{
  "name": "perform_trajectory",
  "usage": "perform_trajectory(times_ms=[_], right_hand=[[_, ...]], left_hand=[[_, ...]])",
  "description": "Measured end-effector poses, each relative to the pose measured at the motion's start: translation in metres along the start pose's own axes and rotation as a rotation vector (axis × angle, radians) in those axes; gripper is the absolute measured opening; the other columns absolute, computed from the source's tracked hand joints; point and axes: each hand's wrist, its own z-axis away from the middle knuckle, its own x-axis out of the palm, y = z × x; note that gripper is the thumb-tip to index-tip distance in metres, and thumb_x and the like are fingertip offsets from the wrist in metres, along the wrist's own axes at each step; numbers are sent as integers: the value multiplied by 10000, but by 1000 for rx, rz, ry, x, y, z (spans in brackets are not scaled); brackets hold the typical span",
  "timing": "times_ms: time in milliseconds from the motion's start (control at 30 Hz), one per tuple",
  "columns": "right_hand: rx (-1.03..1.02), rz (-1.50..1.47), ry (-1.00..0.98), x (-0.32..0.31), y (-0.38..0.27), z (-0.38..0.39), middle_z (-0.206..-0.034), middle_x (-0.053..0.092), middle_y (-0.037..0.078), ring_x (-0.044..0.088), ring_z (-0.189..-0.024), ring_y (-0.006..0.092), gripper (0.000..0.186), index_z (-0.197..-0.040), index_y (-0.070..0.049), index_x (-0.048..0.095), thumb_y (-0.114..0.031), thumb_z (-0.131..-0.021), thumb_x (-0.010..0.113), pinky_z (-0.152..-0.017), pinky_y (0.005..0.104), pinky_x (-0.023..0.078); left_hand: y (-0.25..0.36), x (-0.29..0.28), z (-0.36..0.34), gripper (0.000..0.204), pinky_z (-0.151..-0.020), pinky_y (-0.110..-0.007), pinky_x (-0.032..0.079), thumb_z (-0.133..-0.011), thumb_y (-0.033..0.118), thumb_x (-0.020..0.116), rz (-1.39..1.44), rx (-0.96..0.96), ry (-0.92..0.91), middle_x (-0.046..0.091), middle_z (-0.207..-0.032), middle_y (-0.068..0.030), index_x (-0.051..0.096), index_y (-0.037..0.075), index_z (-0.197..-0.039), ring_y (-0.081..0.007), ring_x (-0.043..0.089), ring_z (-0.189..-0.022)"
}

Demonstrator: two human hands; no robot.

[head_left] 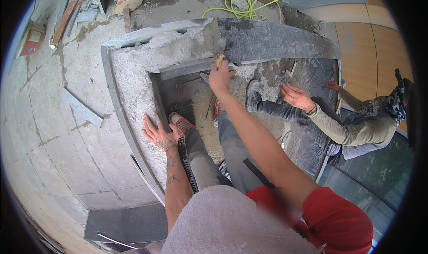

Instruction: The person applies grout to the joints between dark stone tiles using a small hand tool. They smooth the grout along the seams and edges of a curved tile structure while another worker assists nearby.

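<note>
My left hand [161, 134] lies with fingers spread on the rough, mortar-covered ledge [129, 78]. My right hand [219, 79] reaches forward to the inner edge of the far ledge. Its fingers are closed round a small yellow-brown piece [219, 61], whose kind I cannot make out. The piece is at the end of the dark grey stone slab [272, 37] that covers the far ledge's right part. Just below that hand, a pointed metal blade [205, 78] shows, partly hidden.
At the right, a co-worker [356, 124] sits with a hand [298, 98] held out over the pit. A yellow-green hose [252, 6] coils behind the slab. A loose stone strip [82, 107] lies on the left paving. My shoes [180, 122] stand inside the pit, near a black plastic grid [183, 110].
</note>
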Motion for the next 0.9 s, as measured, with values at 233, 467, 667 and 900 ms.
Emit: perform_trajectory(times_ms=[233,467,667,900], right_hand=[[-5,-20,-15,-1,25,23,-1141,608,315,560,-1092,509,398,-1273,13,448,-161,-926,534,-926,536,418],[-107,-37,73,1,69,26,-835,632,184,639,-738,319,258,-1111,-1,481,-155,-916,548,-682,428,470],[-194,-57,-4,-20,63,23,-700,607,90,587,-554,165,179,-1003,-7,522,-150,-902,557,-541,328,448],[-269,-111,-49,-5,15,-24,-681,613,126,638,-622,235,215,-990,9,525,-195,-922,535,-607,381,479]], left_hand=[[1,-3,-1,593,-1149,-604,177,-747,331,610,16,-24,-17,332,-1534,-203,598,109,-1297,-391,307,-1414],[4,3,2,608,-1131,-612,193,-721,317,614,25,-4,8,339,-1538,-210,600,84,-1283,-395,333,-1401],[-1,0,-1,702,-1125,-612,197,-712,314,614,0,-12,4,346,-1537,-213,538,84,-1371,-403,342,-1394],[1,-1,-1,763,-1131,-608,188,-708,311,608,9,-1,6,342,-1538,-212,486,90,-1428,-404,342,-1394]])
